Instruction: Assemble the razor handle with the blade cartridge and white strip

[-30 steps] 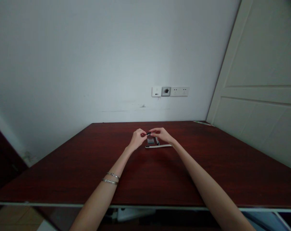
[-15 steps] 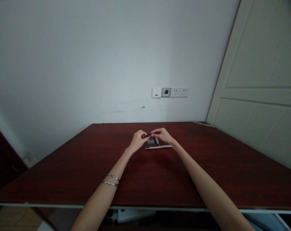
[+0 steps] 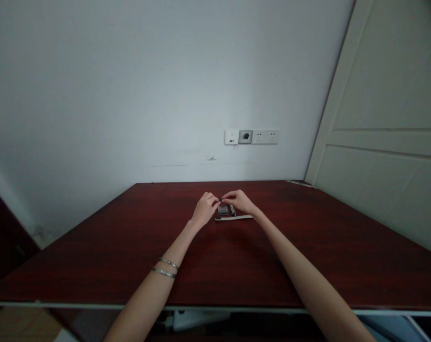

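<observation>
My left hand [image 3: 205, 209] and my right hand [image 3: 240, 201] meet over the middle of the table. Their fingertips pinch a small, thin dark piece [image 3: 220, 200] from both sides; its kind is too small to make out. Just below the fingers lies a small flat grey rectangular packet [image 3: 223, 210]. Beside it, under my right hand, is a short light strip with a dark end [image 3: 233, 210], partly covered by the hand. A long whitish strip with a dark left end [image 3: 235, 218] lies crosswise nearer me; my right wrist hides its right end.
The dark red wooden table [image 3: 130, 247] reaches back to a pale wall with a row of sockets [image 3: 258, 137]. A white panelled door [image 3: 386, 175] stands along the right side. Under the front edge, a shelf holds a white object [image 3: 197, 319].
The hands have come slightly closer together, and less of the dark piece shows between the fingertips. The packet and strips lie where they were.
</observation>
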`<state>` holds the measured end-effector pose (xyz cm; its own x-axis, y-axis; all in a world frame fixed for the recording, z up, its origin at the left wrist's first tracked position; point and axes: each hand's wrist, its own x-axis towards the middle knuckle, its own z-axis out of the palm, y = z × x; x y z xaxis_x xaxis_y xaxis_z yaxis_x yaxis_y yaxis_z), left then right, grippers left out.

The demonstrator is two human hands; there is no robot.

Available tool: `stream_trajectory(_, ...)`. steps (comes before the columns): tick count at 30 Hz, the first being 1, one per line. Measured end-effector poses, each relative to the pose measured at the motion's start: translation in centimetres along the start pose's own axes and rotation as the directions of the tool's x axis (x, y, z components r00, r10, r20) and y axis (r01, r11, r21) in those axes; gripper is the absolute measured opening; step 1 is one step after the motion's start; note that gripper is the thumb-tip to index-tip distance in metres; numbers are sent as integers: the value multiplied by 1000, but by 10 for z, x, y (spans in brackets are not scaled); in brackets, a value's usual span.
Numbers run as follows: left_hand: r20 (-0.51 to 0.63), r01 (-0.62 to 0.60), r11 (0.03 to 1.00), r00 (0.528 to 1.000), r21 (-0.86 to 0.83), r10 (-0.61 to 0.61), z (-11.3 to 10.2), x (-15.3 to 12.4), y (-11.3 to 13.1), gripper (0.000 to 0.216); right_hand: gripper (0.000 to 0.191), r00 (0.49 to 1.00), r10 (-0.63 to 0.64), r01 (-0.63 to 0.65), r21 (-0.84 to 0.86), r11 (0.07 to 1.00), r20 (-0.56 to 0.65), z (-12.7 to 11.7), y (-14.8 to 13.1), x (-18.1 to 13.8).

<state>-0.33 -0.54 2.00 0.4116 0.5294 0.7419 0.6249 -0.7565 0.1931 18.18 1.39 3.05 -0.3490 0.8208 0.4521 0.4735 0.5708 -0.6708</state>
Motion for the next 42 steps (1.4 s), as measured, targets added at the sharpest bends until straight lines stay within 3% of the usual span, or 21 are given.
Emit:
stream_trajectory(12, 33, -1, 999, 999, 42, 0, 4, -1, -2, 14, 23, 1000, 23, -23, -49, 999, 3, 4, -8, -2)
stream_trajectory(15, -5, 75, 996, 997, -39, -76, 5, 1, -2, 13, 23, 999, 3, -6, -68, 998, -47, 3, -10, -2)
stream_trajectory(17, -50, 192, 972, 978, -139, -201, 6, 4, -3, 10, 26, 993, -11, 1, -80, 997, -121, 2, -10, -1)
stream_trajectory(20, -66, 398, 847, 892, -352, -447, 6, 7, -6, 9, 29, 974, 5, -24, -80, 997, -226, 0, -9, 0)
stream_trajectory(23, 9, 521, 638, 778, -568, -628, 7, 8, -7, 17, 28, 966, 16, -35, -67, 997, -258, 0, -8, 0)
stream_trajectory(26, 96, 554, 411, 671, -724, -735, 10, 8, -6, 23, 24, 970, -49, 33, -72, 997, -237, 3, -11, -1)
stream_trajectory(30, 193, 527, 187, 584, -829, -788, 11, 7, -3, 23, 23, 970, -115, 98, -88, 991, -213, 11, -16, -2)
stream_trajectory(34, 238, 502, 98, 562, -859, -792, 11, 7, 2, 22, 22, 969, -146, 119, -145, 982, -197, 16, -22, -3)
stream_trajectory(42, 237, 517, 107, 554, -849, -798, 11, 7, 8, 23, 18, 972, -152, 112, -219, 969, -179, 18, -28, -6)
